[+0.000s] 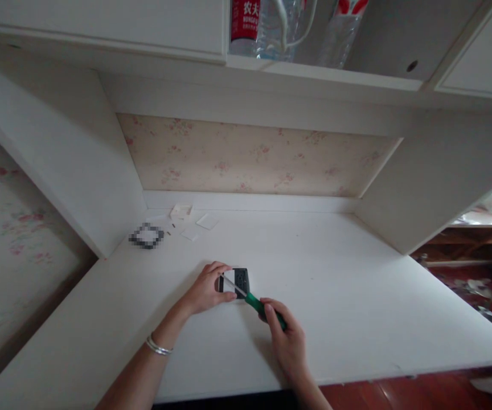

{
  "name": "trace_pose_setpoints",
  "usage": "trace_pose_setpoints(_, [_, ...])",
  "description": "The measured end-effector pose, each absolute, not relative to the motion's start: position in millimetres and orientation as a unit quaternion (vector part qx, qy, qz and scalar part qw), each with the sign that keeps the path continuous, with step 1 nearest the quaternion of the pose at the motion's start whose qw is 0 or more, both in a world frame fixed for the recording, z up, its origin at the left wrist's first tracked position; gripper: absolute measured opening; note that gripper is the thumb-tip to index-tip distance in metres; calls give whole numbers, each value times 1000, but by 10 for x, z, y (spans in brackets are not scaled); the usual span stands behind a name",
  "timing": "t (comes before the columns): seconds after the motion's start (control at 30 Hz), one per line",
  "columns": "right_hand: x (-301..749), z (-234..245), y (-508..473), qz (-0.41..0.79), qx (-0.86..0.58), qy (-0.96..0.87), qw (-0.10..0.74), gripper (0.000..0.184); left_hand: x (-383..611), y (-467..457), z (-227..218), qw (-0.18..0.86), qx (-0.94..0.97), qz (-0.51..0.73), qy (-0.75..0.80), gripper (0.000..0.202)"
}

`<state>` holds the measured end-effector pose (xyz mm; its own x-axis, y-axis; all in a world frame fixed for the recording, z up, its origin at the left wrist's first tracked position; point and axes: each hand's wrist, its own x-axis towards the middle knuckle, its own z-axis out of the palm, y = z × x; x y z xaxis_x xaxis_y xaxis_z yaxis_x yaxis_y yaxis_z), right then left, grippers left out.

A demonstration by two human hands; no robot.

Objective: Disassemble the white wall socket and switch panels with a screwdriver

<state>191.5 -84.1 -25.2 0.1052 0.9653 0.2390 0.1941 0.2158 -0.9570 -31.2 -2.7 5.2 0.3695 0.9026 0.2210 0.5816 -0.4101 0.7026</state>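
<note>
A small dark square device (239, 279) with a white part lies on the white desk (357, 307). My left hand (207, 287) rests on its left side, fingers curled over its edge and holding it down. My right hand (286, 336) is wrapped round the green handle of a screwdriver (252, 299). The metal shaft slants up and left, and its tip meets the device near my left fingers. A silver bracelet (159, 346) circles my left wrist.
At the back left of the desk lie a blurred dark square frame (146, 236), small white plates (195, 222) and tiny screws. Above, a shelf holds water bottles (271, 25). White side panels close in the desk on both sides.
</note>
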Motion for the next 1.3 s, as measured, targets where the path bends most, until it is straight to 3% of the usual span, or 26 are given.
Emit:
trace_pose_setpoints(0.17, [2006,-25,-829,264,-540,-577,554,17,-313,-20,31,271,779,301,480,60])
trace_pose_setpoints(0.4, [2109,564,-830,155,-499,-703,483,2,-339,1,4,277,779,300,476,60])
trace_pose_setpoints(0.67, [2032,627,-1005,109,-472,-756,440,9,-350,12,-25,294,773,302,475,62])
trace_pose_setpoints(0.93, [2074,493,-952,172,-490,-731,443,3,-351,12,-51,300,765,317,474,63])
trace_pose_setpoints(1.3, [2197,130,-985,242,-553,-637,479,10,-358,9,-19,305,770,302,473,62])
